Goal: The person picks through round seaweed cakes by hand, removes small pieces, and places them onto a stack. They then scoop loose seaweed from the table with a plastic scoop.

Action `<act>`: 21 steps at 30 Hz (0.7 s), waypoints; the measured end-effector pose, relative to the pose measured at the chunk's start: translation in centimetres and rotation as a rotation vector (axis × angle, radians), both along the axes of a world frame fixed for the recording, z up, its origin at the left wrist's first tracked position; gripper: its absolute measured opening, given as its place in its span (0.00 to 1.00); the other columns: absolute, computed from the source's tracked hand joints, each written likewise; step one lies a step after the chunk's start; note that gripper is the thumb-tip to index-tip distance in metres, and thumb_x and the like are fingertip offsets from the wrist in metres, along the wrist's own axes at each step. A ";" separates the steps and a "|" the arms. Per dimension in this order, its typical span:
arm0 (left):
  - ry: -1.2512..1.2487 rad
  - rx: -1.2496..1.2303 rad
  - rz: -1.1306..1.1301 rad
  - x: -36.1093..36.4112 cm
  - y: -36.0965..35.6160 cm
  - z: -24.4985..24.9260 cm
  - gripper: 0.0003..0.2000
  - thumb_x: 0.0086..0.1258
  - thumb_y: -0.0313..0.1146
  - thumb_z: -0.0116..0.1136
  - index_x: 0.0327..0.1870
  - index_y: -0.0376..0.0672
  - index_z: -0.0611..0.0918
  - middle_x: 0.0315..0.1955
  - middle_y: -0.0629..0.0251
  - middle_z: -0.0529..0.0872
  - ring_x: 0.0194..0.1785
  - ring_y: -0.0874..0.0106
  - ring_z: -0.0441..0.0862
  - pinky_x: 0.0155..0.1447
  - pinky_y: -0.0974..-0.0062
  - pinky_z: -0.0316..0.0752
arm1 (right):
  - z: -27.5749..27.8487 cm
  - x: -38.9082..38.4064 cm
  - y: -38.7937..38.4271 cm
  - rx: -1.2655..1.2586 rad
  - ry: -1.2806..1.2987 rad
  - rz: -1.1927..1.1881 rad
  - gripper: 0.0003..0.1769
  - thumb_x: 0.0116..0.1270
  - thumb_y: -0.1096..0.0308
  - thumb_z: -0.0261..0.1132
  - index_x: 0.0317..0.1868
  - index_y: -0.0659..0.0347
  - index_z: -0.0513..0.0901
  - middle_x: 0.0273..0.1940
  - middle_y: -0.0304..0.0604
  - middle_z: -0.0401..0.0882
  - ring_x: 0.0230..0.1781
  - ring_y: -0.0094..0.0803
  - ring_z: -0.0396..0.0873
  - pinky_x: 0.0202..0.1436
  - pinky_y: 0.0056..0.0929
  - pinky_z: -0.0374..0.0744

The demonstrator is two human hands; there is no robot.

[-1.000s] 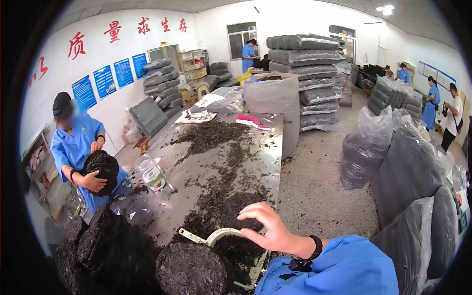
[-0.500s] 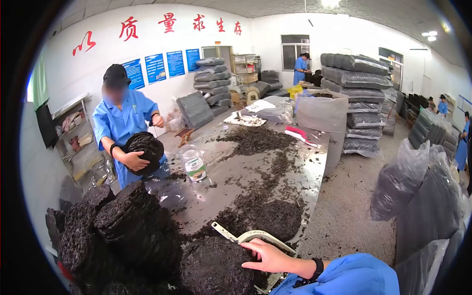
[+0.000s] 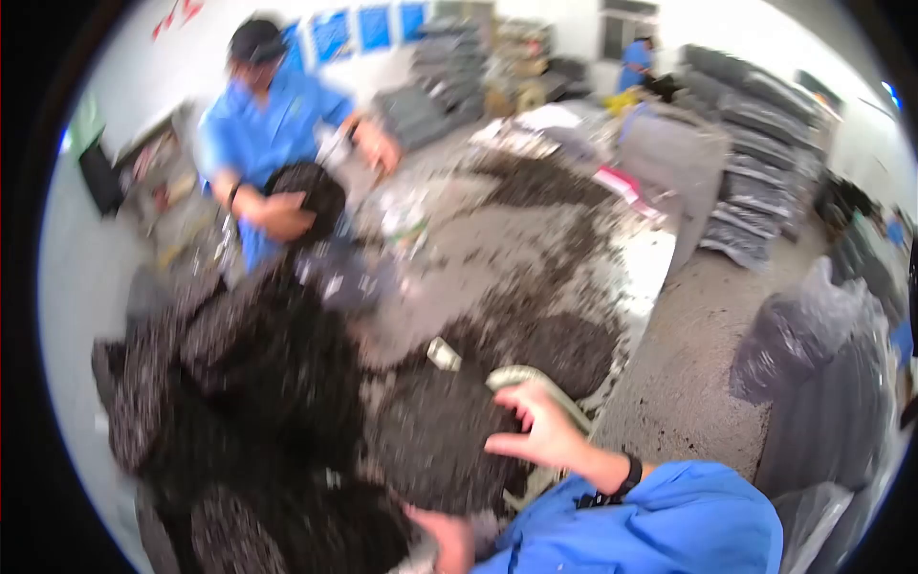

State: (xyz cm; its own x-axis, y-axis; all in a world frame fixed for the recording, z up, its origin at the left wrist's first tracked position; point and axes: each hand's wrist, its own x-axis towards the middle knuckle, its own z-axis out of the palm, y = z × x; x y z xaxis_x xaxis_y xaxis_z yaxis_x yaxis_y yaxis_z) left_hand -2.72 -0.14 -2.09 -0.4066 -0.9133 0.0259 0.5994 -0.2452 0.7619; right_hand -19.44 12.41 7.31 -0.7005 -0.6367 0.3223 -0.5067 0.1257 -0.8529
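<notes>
My right hand [image 3: 540, 428] is open, its thumb and fingers apart, at the right edge of a dark round cake [image 3: 440, 435] of shredded material. Low in the view, my left hand [image 3: 446, 539] is by that cake's lower edge, blurred, its fingers not clear. Just beyond my right hand lies a pale curved tool [image 3: 550, 387]; a pale handle end [image 3: 443, 353] shows behind the cake. A second dark round cake [image 3: 571, 354] lies farther right.
Dark cakes are piled [image 3: 277, 364] at left. Across the metal table [image 3: 430, 277], a co-worker [image 3: 277, 124] has one hand on a dark round cake [image 3: 311, 198]. A clear jar [image 3: 404, 225], loose shreds [image 3: 545, 182] and a red-and-white brush [image 3: 626, 188] are on the table.
The view has tilted down and blurred. My left hand has come into view at the bottom. The cake now covers the middle of the pale handle. The co-worker's other hand has reached outward.
</notes>
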 end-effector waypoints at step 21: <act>-0.166 0.111 0.077 -2.9 0.6 4.5 0.29 0.70 0.28 0.58 0.71 0.41 0.63 0.64 0.58 0.73 0.64 0.64 0.74 0.69 0.63 0.70 | 1.2 -2.6 2.1 -0.355 -0.762 -0.036 0.24 0.61 0.80 0.71 0.54 0.60 0.71 0.41 0.34 0.76 0.37 0.17 0.76 0.44 0.18 0.76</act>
